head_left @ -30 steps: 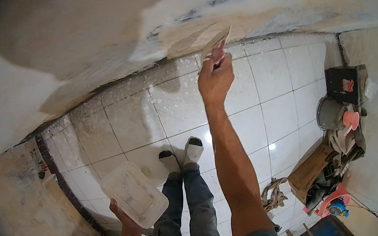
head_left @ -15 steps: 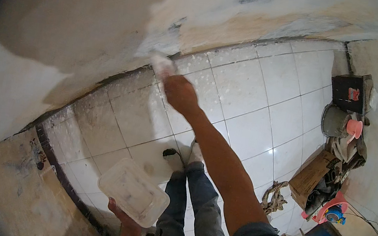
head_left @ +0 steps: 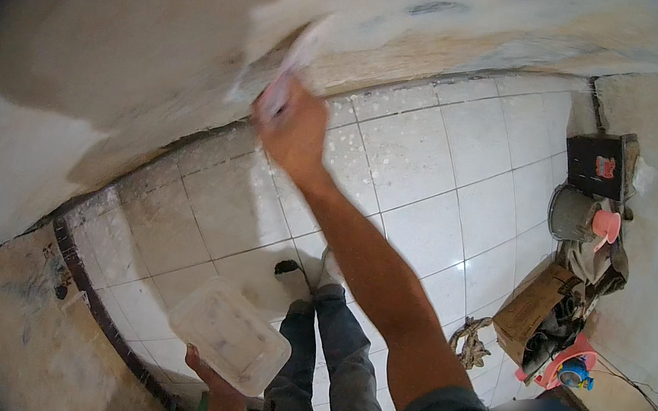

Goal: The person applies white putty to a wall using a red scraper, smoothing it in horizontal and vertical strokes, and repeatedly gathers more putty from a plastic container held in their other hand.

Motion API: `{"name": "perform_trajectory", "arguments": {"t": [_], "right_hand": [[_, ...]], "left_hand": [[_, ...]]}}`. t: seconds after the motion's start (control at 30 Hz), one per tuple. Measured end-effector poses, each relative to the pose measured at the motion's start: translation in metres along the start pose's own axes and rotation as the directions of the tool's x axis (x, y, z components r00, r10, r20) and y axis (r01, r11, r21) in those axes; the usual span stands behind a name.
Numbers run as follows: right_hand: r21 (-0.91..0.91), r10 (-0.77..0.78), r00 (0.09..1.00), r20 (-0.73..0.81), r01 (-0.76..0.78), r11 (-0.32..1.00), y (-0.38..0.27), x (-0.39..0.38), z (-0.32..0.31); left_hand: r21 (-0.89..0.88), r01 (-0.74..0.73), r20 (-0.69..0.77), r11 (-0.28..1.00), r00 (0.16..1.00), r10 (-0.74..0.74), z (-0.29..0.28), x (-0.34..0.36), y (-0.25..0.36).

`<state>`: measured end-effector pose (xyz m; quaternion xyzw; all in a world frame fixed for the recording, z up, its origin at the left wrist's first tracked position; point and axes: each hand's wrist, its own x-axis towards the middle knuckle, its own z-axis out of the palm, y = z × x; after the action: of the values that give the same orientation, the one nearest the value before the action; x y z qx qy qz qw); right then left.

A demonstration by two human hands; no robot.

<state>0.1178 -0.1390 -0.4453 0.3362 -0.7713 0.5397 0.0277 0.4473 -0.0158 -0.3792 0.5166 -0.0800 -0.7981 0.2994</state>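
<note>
My right hand (head_left: 292, 125) is closed round a whitish, brush-like tool (head_left: 305, 49), smeared by motion. Its pale end is against or very close to the patchy wall (head_left: 398, 52), just above where it meets the floor. My left hand (head_left: 217, 378) supports a shallow, translucent plastic container (head_left: 229, 335) from underneath and at its near edge. Whitish residue marks the inside of the container, which is held low, left of my legs. Most of the left fingers are hidden beneath it.
White spatters dot the tiled floor (head_left: 407, 153) along the wall. On the right stand a black box (head_left: 593, 163), a grey bucket (head_left: 569, 213) with a pink dipper (head_left: 606, 224), a cardboard box (head_left: 527, 313) and a pink basin (head_left: 581, 348). A crumpled rag (head_left: 472, 341) lies nearby.
My right hand has moved slightly up and left, and its tool has swung from the wall's foot to higher on the wall. The left hand and container have barely moved.
</note>
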Motion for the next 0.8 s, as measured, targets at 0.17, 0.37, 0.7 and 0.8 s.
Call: {"name": "perform_trajectory", "arguments": {"t": [0.17, 0.37, 0.7, 0.8], "right_hand": [[0.043, 0.327, 0.916, 0.231, -0.346, 0.937, 0.026, -0.051, -0.03], [0.814, 0.634, 0.74, -0.224, -0.216, 0.54, 0.071, 0.077, -0.106], [-0.019, 0.214, 0.964, 0.157, -0.214, 0.977, 0.056, -0.037, -0.07], [0.397, 0.574, 0.809, -0.126, -0.489, 0.777, 0.105, 0.01, -0.101]], "left_hand": [[0.032, -0.007, 0.041, 0.999, 0.999, 0.006, -0.002, 0.002, 0.007], [0.098, -0.037, -0.083, 0.995, 0.996, 0.045, 0.013, -0.002, 0.004], [0.094, -0.048, -0.018, 0.994, 0.999, 0.05, -0.005, 0.003, 0.0], [0.129, -0.036, 0.053, 0.991, 0.998, 0.029, -0.001, -0.001, 0.004]]}}
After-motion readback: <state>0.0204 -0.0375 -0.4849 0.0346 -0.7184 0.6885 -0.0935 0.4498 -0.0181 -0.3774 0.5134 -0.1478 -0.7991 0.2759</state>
